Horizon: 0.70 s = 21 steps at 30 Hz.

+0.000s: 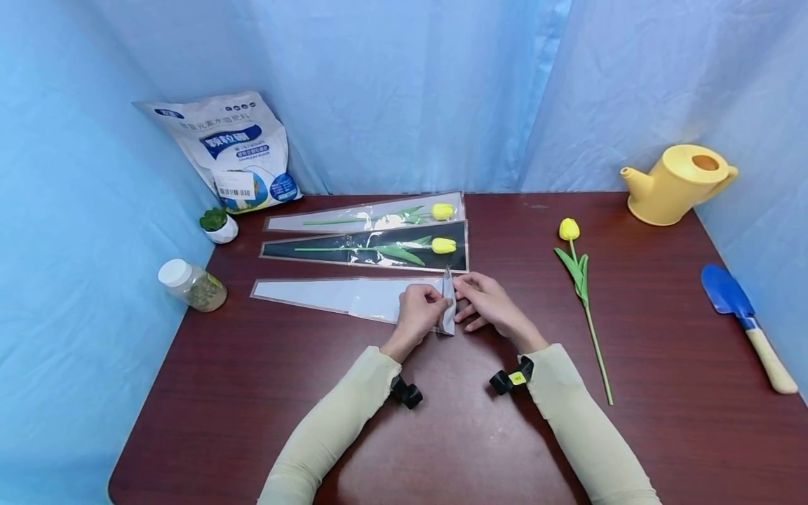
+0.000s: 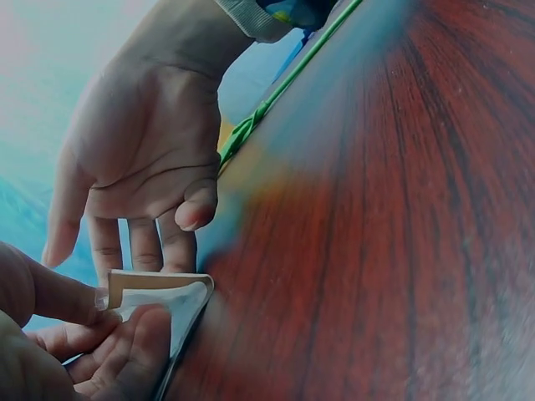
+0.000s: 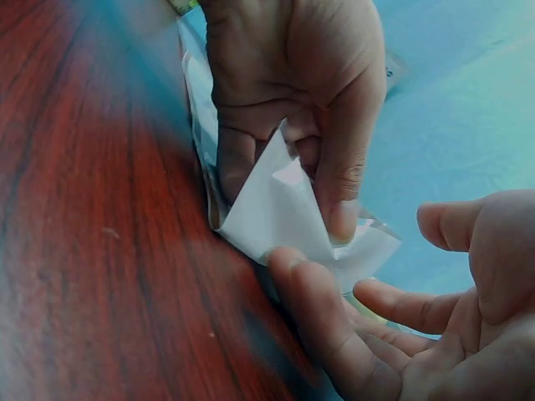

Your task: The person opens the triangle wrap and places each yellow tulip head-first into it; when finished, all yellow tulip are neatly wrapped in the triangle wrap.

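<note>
A long tapered white flower sleeve (image 1: 372, 296) with a clear border lies on the table, its wide right end bent upward. My left hand (image 1: 415, 308) pinches that raised end between thumb and fingers, as the right wrist view shows on the white flap (image 3: 272, 209). Just right of the flap is my right hand (image 1: 495, 303), fingers spread; in the right wrist view a fingertip (image 3: 288, 263) meets the flap's lower edge. Behind lie a black-backed sleeve (image 1: 328, 256) and a white-backed one (image 1: 284, 223), each holding a yellow tulip. A loose yellow tulip (image 1: 576, 270) lies to the right.
On the left stand a lidded jar (image 1: 196, 284), a small potted succulent (image 1: 221, 228) and a fertilizer bag (image 1: 236, 151). A yellow watering can (image 1: 672, 189) and a blue trowel (image 1: 735, 298) occupy the right. Blue curtains (image 1: 404, 91) border the brown table (image 1: 492, 449).
</note>
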{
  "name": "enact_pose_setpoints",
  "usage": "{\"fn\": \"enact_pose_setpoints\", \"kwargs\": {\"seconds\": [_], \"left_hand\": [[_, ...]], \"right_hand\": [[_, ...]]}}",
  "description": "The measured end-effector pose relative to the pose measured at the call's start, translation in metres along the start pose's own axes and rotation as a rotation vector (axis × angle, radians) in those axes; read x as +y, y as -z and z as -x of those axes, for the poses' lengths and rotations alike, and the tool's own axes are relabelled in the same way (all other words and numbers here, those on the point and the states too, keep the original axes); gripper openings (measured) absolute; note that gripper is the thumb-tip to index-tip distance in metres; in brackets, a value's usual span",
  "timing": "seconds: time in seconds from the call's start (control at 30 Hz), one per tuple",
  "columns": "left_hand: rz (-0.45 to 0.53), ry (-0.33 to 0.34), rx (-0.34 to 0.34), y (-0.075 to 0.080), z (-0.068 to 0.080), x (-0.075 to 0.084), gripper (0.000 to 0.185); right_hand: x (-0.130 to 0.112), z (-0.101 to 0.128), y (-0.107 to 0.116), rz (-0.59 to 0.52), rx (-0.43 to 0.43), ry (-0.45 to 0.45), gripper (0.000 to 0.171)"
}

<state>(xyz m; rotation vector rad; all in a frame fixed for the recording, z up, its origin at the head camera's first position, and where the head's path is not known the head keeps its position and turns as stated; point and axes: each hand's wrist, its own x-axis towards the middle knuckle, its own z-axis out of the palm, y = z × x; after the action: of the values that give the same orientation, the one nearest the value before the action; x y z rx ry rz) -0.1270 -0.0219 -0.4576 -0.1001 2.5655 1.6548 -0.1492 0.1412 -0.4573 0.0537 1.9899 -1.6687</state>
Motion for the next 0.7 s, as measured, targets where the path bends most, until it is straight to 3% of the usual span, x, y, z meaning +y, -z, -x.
{"fn": "enact_pose_setpoints", "kwargs": {"seconds": [0.4,0.7], "left_hand": [[0.035,0.014,-0.014,0.000,-0.002,-0.003,0.020],[0.086,0.026,-0.028,0.000,-0.001,-0.005,0.022]], "right_hand": [[-0.008,-0.012,-0.006,0.202,0.130,-0.004,0.048],[-0.010,-0.014,-0.006,0.231,0.161,-0.006,0.042]]}}
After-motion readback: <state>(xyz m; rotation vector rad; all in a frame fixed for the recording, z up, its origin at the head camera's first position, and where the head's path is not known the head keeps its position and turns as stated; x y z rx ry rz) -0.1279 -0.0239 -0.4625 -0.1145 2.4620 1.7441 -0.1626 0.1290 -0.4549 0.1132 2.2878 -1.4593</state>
